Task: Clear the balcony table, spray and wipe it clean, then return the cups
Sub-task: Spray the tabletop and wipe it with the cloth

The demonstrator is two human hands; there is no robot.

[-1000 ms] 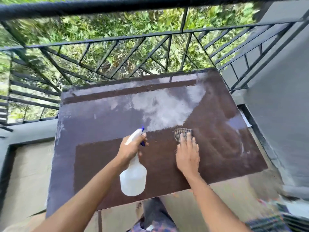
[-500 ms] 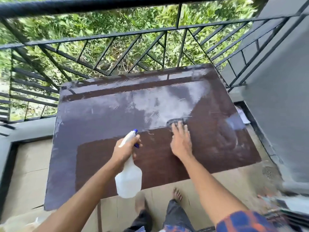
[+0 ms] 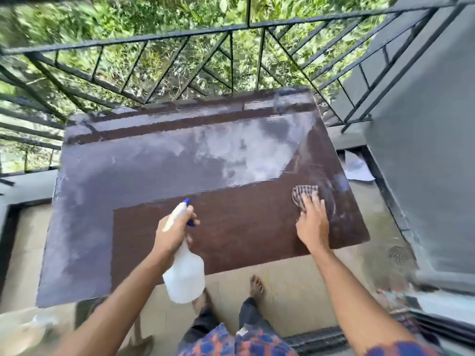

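Note:
The brown balcony table [image 3: 244, 227] has a glossy, wet-looking top that reflects the sky. My left hand [image 3: 174, 232] grips the neck of a white spray bottle [image 3: 185, 276] with a blue trigger, held over the table's near edge with the nozzle pointing away. My right hand [image 3: 312, 222] presses flat on a checked cloth [image 3: 303, 195] near the table's right edge. Curved wipe streaks show around the cloth. No cups are in view.
A black metal railing [image 3: 231, 47] runs behind and to the left of the table, with green plants beyond. A grey wall [image 3: 424, 176] stands at the right. A white paper [image 3: 357, 168] lies on the floor by the wall. My bare feet stand under the near edge.
My right hand has slid the cloth from the table's middle to its right side. The left hand still holds the spray bottle in about the same place.

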